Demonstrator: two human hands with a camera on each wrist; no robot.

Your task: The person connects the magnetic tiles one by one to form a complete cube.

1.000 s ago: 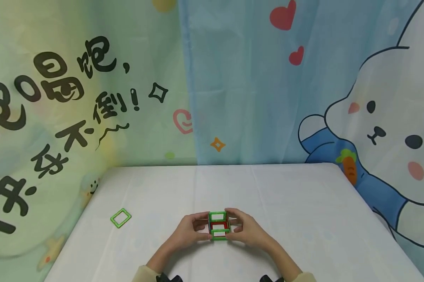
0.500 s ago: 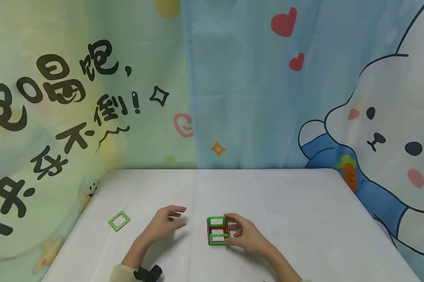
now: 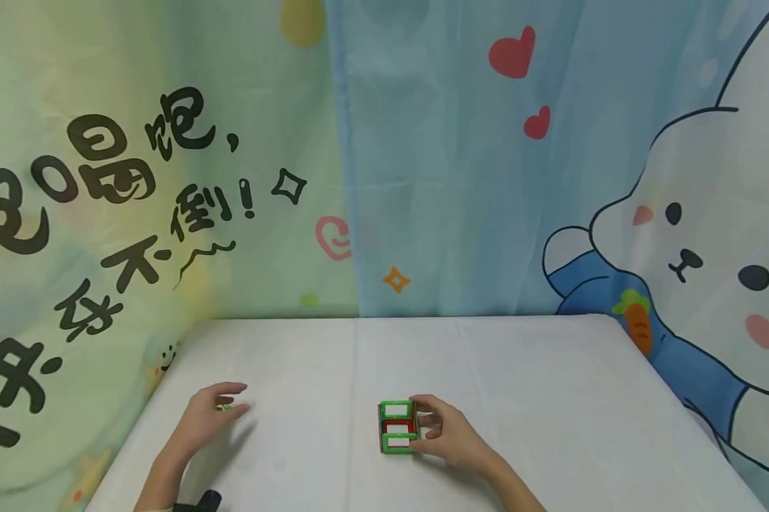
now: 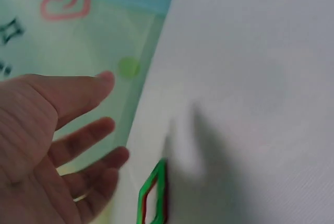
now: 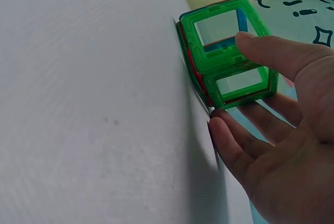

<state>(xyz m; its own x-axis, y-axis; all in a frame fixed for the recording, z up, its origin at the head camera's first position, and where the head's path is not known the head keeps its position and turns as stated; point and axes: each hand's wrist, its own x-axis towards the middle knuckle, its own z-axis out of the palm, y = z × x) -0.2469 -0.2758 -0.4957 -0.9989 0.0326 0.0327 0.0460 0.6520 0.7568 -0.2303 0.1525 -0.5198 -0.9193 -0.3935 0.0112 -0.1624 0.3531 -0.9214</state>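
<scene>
A box of magnetic tiles (image 3: 397,442) stands on the table at centre, built of green, red and blue frames with open middles. My right hand (image 3: 451,434) holds its right side; in the right wrist view the thumb (image 5: 266,46) lies against a green tile frame (image 5: 195,59). At the left, my left hand (image 3: 204,418) is over a loose green magnetic tile (image 3: 223,407), mostly hidden by the hand. In the left wrist view the fingers (image 4: 86,135) are spread apart with nothing between them, and the green tile (image 4: 160,182) lies beyond the fingertips.
A white cloth covers the table (image 3: 519,384). Behind it hangs a printed curtain (image 3: 436,213) with hearts, lettering and a cartoon rabbit; the table's back edge meets this curtain.
My left hand has let go of the tile box and moved left to the loose tile. My right hand stays on the box, and the head view has tilted up slightly.
</scene>
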